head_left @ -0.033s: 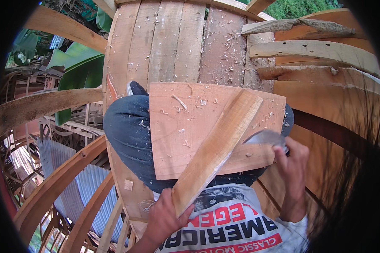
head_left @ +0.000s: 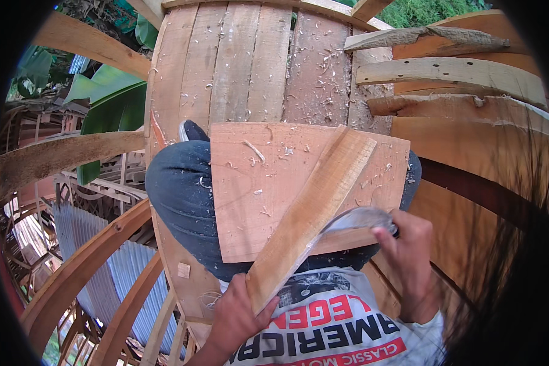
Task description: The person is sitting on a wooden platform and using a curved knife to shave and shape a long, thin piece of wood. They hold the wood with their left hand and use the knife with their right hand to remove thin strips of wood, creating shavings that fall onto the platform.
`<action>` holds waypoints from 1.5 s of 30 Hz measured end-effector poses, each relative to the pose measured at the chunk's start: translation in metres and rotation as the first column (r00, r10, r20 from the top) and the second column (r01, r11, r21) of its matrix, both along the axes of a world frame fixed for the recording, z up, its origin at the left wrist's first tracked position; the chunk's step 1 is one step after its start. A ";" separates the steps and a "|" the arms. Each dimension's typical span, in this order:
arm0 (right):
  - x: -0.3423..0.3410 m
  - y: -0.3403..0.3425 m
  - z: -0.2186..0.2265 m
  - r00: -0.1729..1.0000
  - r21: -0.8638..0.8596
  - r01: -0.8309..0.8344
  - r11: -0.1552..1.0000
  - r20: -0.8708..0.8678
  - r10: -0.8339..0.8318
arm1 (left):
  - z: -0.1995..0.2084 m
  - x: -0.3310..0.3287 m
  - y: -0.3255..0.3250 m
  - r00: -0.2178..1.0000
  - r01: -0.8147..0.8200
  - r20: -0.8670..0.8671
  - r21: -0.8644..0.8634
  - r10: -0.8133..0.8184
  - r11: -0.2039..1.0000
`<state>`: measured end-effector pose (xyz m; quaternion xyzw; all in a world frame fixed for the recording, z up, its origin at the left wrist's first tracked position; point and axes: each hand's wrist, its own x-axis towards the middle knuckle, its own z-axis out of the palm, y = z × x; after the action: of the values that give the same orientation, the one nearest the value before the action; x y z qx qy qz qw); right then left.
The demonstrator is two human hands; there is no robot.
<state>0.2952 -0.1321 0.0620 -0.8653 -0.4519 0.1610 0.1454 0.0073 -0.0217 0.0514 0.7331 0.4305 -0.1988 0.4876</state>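
My left hand is wrapped round the near end of a narrow wooden strip, fingers on one side and thumb on the other. The strip slants away to the right across a wide flat board resting on my lap. In my right hand is a curved-blade knife, its handle mostly hidden by my fingers. The blade is somewhat blurred and reaches left to the strip's right edge; its tip appears to touch there. Curled wood shavings lie scattered on the board.
Planks strewn with shavings form the floor in front of my legs. Curved wooden ribs rise on the right, and more ribs stand on the left. Beyond those lie corrugated metal sheets. A small wood block sits by my left leg.
My right hand and the knife have moved left and slightly down, bringing the blade to the strip's edge. The left hand keeps its hold on the strip. The whole view has shifted slightly.
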 end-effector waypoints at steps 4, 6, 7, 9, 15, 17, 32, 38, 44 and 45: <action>-0.021 0.002 -0.014 0.997 -0.097 -0.047 0.994 -0.065 0.041 | 0.002 0.002 0.000 1.000 0.018 0.024 -0.010 -0.018 1.000; -0.017 0.002 -0.021 0.997 -0.069 -0.081 0.994 -0.016 0.080 | 0.001 0.000 0.000 0.999 0.021 0.050 -0.001 -0.021 1.000; -0.015 0.002 -0.021 0.996 -0.069 -0.084 0.994 0.004 0.084 | 0.000 0.002 0.001 0.998 0.029 0.060 -0.004 -0.028 1.000; -0.011 0.003 -0.022 0.996 -0.066 -0.080 0.995 0.042 0.083 | 0.000 0.000 0.003 0.998 0.033 0.062 -0.005 -0.032 0.999; 0.043 -0.012 -0.025 0.919 -0.042 0.370 0.928 0.163 -0.359 | 0.000 -0.007 0.000 0.998 0.024 0.059 -0.020 -0.022 1.000; 0.052 -0.023 -0.014 0.882 -0.018 0.471 0.882 0.040 -0.470 | -0.001 -0.010 0.000 0.998 0.033 0.062 -0.038 -0.030 0.999; 0.005 0.003 -0.019 0.984 -0.089 -0.054 0.995 0.163 0.068 | -0.006 -0.008 -0.003 0.992 0.045 0.115 0.020 -0.047 0.999; 0.060 -0.015 -0.003 0.879 0.003 0.471 0.882 0.076 -0.470 | -0.009 -0.019 0.000 0.988 0.043 0.149 0.013 -0.045 0.999; -0.015 0.002 -0.009 0.993 -0.118 -0.115 0.986 -0.048 0.110 | -0.010 -0.014 0.001 0.997 -0.035 0.070 -0.143 0.045 0.989; -0.014 0.004 -0.012 0.994 -0.121 -0.108 0.987 -0.035 0.104 | -0.010 -0.012 0.002 0.995 -0.019 0.093 -0.145 0.032 0.989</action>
<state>0.2815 -0.1284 0.0501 -0.8449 -0.4843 0.2084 0.0899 -0.0052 -0.0199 0.0414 0.6991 0.4007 -0.1879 0.5616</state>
